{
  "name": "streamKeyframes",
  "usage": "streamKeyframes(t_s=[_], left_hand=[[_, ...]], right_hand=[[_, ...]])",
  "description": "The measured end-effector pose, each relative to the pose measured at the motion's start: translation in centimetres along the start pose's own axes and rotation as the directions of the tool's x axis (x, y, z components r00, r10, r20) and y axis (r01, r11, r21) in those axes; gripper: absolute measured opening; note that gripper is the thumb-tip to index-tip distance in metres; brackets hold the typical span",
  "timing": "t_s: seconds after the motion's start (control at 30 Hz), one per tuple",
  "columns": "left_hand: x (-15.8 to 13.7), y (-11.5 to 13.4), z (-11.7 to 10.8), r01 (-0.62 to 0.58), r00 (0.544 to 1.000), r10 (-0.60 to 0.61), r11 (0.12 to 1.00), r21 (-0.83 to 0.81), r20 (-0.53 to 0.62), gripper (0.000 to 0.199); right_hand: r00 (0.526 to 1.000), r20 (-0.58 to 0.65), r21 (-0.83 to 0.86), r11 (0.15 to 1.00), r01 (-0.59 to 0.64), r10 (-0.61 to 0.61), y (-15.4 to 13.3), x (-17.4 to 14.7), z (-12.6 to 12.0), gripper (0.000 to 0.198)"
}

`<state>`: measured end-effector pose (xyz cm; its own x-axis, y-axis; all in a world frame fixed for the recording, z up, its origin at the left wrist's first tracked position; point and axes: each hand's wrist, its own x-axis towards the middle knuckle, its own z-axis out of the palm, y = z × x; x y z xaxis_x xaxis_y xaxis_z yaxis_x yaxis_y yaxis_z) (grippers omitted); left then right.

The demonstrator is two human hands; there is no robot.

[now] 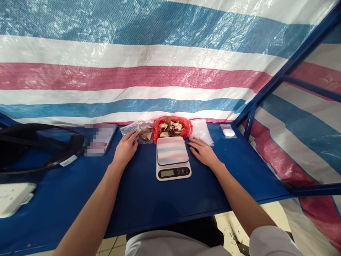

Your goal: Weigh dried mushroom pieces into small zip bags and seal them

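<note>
My left hand point(126, 147) rests at the near left edge of a clear plastic bag point(145, 136) holding brownish dried slices. Its fingers lie on the plastic, stretched out rather than closed around it. On the other side, my right hand point(203, 152) lies flat with fingers apart, just right of a white digital kitchen scale point(172, 152), its fingertips near a stack of clear plastic bags point(203, 131). Nothing lies on the scale's shiny plate, and its display shows no readable figure. Behind the scale, a red plastic bag point(190, 128) stands open, full of dried slices point(170, 128).
On the blue table point(165, 202), a small white oval object point(228, 132) lies on clear plastic at right. At left are a blurred-out flat box point(109, 137), a black strapped headset point(61, 153) and a white power strip point(14, 199). Striped sheeting point(133, 76) and blue frame bars point(286, 74) surround the table.
</note>
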<state>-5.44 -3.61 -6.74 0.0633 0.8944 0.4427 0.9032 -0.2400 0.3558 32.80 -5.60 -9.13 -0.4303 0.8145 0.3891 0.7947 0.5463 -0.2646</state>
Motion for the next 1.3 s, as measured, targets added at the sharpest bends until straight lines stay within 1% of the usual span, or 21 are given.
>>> streamKeyframes(t_s=[0.23, 0.4, 0.5, 0.67, 0.77, 0.83, 0.93, 1.0, 1.03, 1.1, 1.2, 1.27, 1.3], left_hand=[[0.1, -0.7, 0.1, -0.042, 0.993, 0.030, 0.992, -0.115, -0.112, 0.041], [0.1, -0.3, -0.4, -0.100, 0.968, 0.053, 0.978, -0.184, -0.245, 0.036], [0.1, 0.5, -1.1, -0.117, 0.948, 0.039, 0.966, -0.232, -0.315, 0.030], [0.2, 2.4, -2.8, -0.097, 0.919, -0.045, 0.937, -0.336, -0.392, 0.024], [0.3, 3.8, -3.7, -0.087, 0.913, -0.096, 0.903, -0.422, -0.396, 0.024], [0.4, 4.8, -4.2, -0.090, 0.914, -0.125, 0.864, -0.496, -0.385, 0.025], [0.6, 6.6, -4.3, -0.085, 0.925, -0.173, 0.772, -0.630, -0.337, 0.027], [0.7, 7.7, -4.0, -0.049, 0.935, -0.228, 0.678, -0.733, -0.273, 0.028], [0.7, 8.2, -3.7, -0.033, 0.937, -0.254, 0.619, -0.784, -0.239, 0.030], [0.6, 8.9, -3.0, 0.006, 0.941, -0.300, 0.481, -0.877, -0.158, 0.034], [0.1, 9.4, -1.7, 0.071, 0.938, -0.344, 0.263, -0.962, -0.025, 0.038], [-0.4, 9.6, -1.0, 0.109, 0.935, -0.351, 0.152, -0.982, 0.049, 0.038], [-0.6, 9.6, -0.8, 0.132, 0.935, -0.344, 0.114, -0.985, 0.085, 0.038]], right_hand=[[1.000, -0.001, 0.013, 1.000, 0.004, -0.004, 0.0, 0.0, 0.0, 0.034], [0.999, -0.042, 0.028, 0.999, 0.021, -0.020, -0.2, 0.0, -0.3, 0.033], [0.995, -0.087, 0.051, 0.998, 0.043, -0.039, -0.3, -0.1, -0.5, 0.033], [0.981, -0.182, 0.077, 0.994, 0.076, -0.061, -1.0, 0.0, -1.4, 0.031], [0.971, -0.231, 0.104, 0.991, 0.090, -0.064, -2.3, 0.6, -2.2, 0.030], [0.963, -0.260, 0.138, 0.985, 0.108, -0.069, -3.5, 1.2, -2.7, 0.030], [0.951, -0.299, 0.218, 0.965, 0.146, -0.077, -5.6, 2.5, -3.2, 0.029], [0.944, -0.322, 0.281, 0.946, 0.164, -0.068, -6.9, 3.6, -3.2, 0.030], [0.944, -0.324, 0.314, 0.935, 0.163, -0.056, -7.4, 4.1, -3.2, 0.031], [0.950, -0.312, 0.383, 0.916, 0.121, 0.005, -8.2, 5.0, -2.8, 0.031], [0.948, -0.300, 0.488, 0.871, 0.057, 0.106, -8.7, 6.1, -1.7, 0.033], [0.937, -0.297, 0.572, 0.820, 0.020, 0.185, -8.7, 6.6, -0.9, 0.034], [0.932, -0.285, 0.620, 0.784, 0.001, 0.224, -8.6, 6.7, -0.5, 0.035]])
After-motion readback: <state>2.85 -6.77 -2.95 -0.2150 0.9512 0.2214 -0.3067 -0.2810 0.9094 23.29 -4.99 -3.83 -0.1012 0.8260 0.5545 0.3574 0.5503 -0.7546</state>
